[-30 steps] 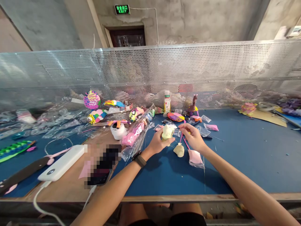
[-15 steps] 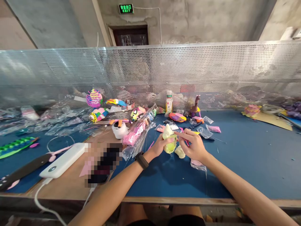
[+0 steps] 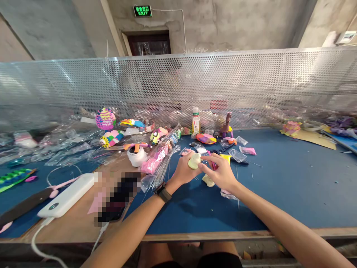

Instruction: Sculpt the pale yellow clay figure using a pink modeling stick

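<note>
A lump of pale yellow modelling clay [image 3: 194, 160] sits in my left hand [image 3: 182, 167], whose fingers curl round it. From the right, my right hand [image 3: 223, 173] meets the clay's edge with thumb and index finger close together. Something pink shows behind the right hand's fingers; whether it is held I cannot tell. Below the hands, a second pale yellow clay piece [image 3: 208, 181] lies on the blue tabletop [image 3: 279, 186], partly hidden by the right hand.
Pink clay in plastic [image 3: 154, 160] and thin wires lie left of the hands. Behind stand a white bottle [image 3: 196, 121] and a brown-necked clay figure [image 3: 228, 124]. A white power bank [image 3: 67, 195] and a phone [image 3: 119, 197] lie at left. A perforated metal screen [image 3: 237, 82] borders the back.
The clay piece has been turned in my left hand; its yellow-green lower part no longer shows. My left hand now covers more of it. The whole view has shifted slightly.
</note>
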The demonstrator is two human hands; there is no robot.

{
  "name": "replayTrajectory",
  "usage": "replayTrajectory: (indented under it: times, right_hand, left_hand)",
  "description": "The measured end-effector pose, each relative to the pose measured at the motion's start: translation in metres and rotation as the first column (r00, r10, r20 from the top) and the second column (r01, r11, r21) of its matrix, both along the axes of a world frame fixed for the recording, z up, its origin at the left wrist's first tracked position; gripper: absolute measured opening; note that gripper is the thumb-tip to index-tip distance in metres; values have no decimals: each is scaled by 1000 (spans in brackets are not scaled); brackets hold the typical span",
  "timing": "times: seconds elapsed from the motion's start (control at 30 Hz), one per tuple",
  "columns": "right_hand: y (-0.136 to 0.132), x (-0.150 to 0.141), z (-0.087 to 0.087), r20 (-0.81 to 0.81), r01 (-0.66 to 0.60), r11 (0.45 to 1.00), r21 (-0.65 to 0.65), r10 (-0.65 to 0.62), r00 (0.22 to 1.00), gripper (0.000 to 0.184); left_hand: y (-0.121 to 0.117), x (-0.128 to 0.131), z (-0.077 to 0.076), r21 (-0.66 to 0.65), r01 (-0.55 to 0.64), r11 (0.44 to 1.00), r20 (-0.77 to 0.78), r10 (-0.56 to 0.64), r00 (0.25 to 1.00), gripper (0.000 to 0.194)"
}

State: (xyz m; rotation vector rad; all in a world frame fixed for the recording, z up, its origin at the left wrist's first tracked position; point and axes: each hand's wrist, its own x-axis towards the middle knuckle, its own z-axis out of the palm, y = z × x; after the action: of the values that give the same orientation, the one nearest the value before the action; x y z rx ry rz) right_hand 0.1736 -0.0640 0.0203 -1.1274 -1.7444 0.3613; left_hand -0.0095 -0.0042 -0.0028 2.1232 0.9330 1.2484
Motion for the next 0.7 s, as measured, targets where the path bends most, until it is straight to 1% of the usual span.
replayTrajectory:
  times: [0.03, 0.1, 0.17, 0.23, 0.3, 0.37, 0.43, 0.47, 0.5, 0.57, 0.63, 0.67, 0.7]
  right_hand:
    - [0, -2, -1, -22, 12, 1000, -2, -12, 1000, 36]
    - [1, -5, -4, -69, 19, 1000, -2, -19, 997, 39]
    - [3, -6, -7, -100, 8, 1000, 0, -8, 995, 42]
    - [5, -5, -9, -103, -1, 1000, 10, 3, 995, 44]
    - [7, -2, -11, -98, -9, 1000, 25, 12, 995, 46]
    - [8, 2, -10, -95, -48, 998, 36, 51, 994, 47]
    - [8, 6, -6, -104, -135, 991, 16, 136, 985, 46]
    - [8, 8, -4, -125, -194, 981, -18, 190, 974, 46]
    - [8, 10, -1, -164, -257, 964, -68, 243, 956, 46]
    - [8, 13, 5, -288, -380, 908, -178, 321, 902, 50]
    - [9, 14, 9, -420, -468, 848, -247, 341, 841, 50]
    - [9, 14, 10, -467, -495, 828, -263, 339, 816, 48]
    - [10, 14, 11, -499, -514, 813, -273, 337, 798, 46]
  left_hand:
    - [0, 0, -1, 49, -37, 998, -19, 38, 999, 36]
    - [-1, 0, -1, 101, -78, 992, -36, 82, 996, 34]
    - [-1, 1, -1, 124, -99, 987, -38, 104, 994, 33]
    - [-2, 1, 0, 138, -95, 986, -40, 101, 994, 31]
    - [-2, 0, 2, 131, -65, 989, -39, 70, 997, 30]
    - [-1, -2, 4, 87, -12, 996, -26, 15, 1000, 31]
    - [0, -6, 7, -9, 80, 997, 0, -80, 997, 37]
    - [0, -8, 8, -74, 145, 987, 25, -143, 989, 41]
    - [1, -10, 9, -147, 221, 964, 64, -214, 975, 46]
    - [0, -12, 10, -272, 381, 884, 183, -341, 922, 59]
    - [-1, -12, 10, -333, 509, 794, 288, -428, 856, 69]
    - [-2, -12, 10, -350, 550, 759, 319, -455, 831, 72]
    - [-4, -12, 10, -363, 572, 735, 335, -470, 817, 74]
